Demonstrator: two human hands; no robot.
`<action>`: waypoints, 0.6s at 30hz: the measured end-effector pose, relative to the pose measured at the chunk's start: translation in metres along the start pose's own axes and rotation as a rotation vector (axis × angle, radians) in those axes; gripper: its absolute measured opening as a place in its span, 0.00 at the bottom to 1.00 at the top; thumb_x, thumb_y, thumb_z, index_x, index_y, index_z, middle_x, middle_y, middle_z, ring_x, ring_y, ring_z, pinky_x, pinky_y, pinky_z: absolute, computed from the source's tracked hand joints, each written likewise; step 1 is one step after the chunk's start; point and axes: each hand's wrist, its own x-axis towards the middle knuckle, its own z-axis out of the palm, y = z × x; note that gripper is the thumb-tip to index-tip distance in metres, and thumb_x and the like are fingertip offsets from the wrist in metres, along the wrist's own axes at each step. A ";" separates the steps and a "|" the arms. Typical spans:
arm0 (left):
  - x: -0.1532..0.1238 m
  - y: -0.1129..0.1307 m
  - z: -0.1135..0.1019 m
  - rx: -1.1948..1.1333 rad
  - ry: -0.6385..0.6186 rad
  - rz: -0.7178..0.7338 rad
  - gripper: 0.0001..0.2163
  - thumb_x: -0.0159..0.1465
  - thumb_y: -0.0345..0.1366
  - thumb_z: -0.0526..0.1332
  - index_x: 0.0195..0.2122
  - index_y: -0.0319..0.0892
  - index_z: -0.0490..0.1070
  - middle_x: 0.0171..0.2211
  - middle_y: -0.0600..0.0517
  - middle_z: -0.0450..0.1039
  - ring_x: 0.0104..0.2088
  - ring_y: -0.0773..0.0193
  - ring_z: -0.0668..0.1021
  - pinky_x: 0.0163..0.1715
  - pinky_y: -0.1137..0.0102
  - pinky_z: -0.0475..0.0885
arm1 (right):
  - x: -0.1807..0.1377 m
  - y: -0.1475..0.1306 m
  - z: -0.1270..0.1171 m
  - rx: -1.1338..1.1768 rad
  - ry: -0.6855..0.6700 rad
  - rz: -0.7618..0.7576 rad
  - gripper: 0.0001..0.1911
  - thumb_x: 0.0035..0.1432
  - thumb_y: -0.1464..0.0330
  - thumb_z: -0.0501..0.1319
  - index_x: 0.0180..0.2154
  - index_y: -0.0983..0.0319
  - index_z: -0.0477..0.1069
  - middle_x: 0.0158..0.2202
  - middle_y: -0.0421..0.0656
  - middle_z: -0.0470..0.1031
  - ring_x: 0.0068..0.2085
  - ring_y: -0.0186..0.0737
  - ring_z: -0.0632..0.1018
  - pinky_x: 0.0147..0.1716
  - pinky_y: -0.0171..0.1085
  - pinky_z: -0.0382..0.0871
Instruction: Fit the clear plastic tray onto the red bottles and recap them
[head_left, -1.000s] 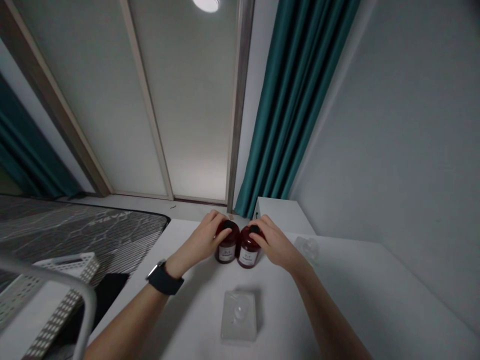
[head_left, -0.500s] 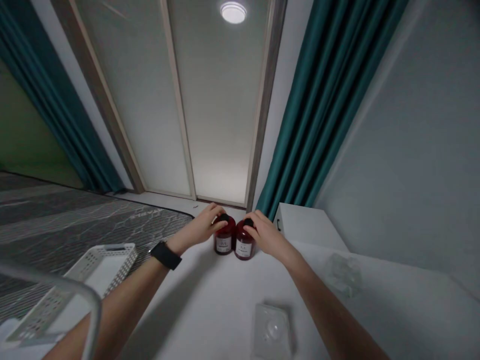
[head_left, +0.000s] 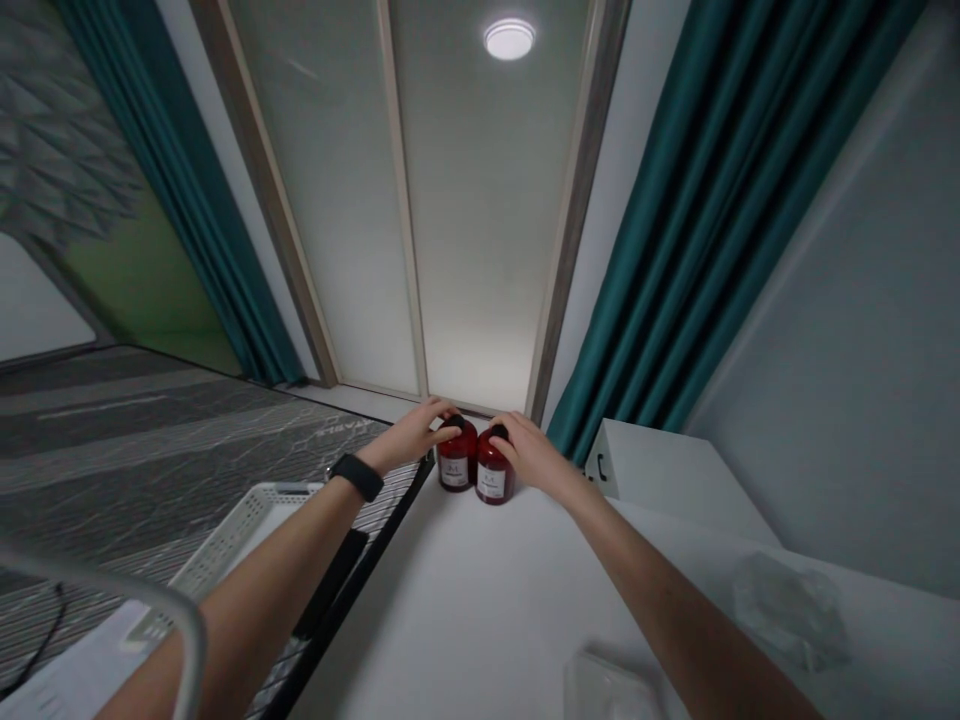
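Two dark red bottles with black caps and white labels stand side by side at the far end of a white table [head_left: 465, 600]. My left hand [head_left: 416, 432] rests on the cap and shoulder of the left bottle [head_left: 457, 462]; a black watch is on that wrist. My right hand [head_left: 529, 455] covers the top of the right bottle [head_left: 493, 476]. Both arms are stretched far forward. The bottles touch each other.
A white perforated basket [head_left: 225, 545] sits at the left beside the table edge, over a grey patterned mattress [head_left: 127, 450]. A white box [head_left: 667, 475] stands at the right by teal curtains [head_left: 675, 230]. A clear plastic piece [head_left: 604, 685] and crumpled clear wrap [head_left: 787, 605] lie near me.
Both hands have stayed on the two bottles, which now sit farther away near the table's far left corner. The view has turned left and the clear tray slid toward the bottom edge.
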 end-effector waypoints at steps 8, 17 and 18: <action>-0.001 -0.003 0.003 -0.039 0.043 -0.021 0.09 0.65 0.39 0.60 0.42 0.42 0.73 0.39 0.49 0.70 0.42 0.56 0.75 0.47 0.59 0.71 | 0.000 0.003 0.002 0.035 0.022 -0.006 0.06 0.65 0.74 0.57 0.44 0.61 0.68 0.45 0.47 0.74 0.50 0.44 0.74 0.53 0.44 0.66; -0.015 -0.002 0.015 -0.165 0.123 -0.081 0.17 0.67 0.42 0.58 0.54 0.41 0.70 0.48 0.44 0.69 0.48 0.55 0.76 0.40 0.64 0.78 | -0.005 0.001 0.007 0.099 0.119 0.055 0.14 0.65 0.69 0.54 0.52 0.60 0.68 0.47 0.47 0.74 0.52 0.45 0.73 0.54 0.46 0.66; -0.019 -0.003 0.017 -0.186 0.142 -0.089 0.20 0.67 0.42 0.58 0.58 0.42 0.66 0.51 0.43 0.68 0.51 0.54 0.75 0.42 0.63 0.78 | -0.008 0.003 0.005 0.109 0.139 0.077 0.16 0.66 0.68 0.52 0.55 0.60 0.65 0.46 0.47 0.74 0.51 0.45 0.74 0.53 0.45 0.66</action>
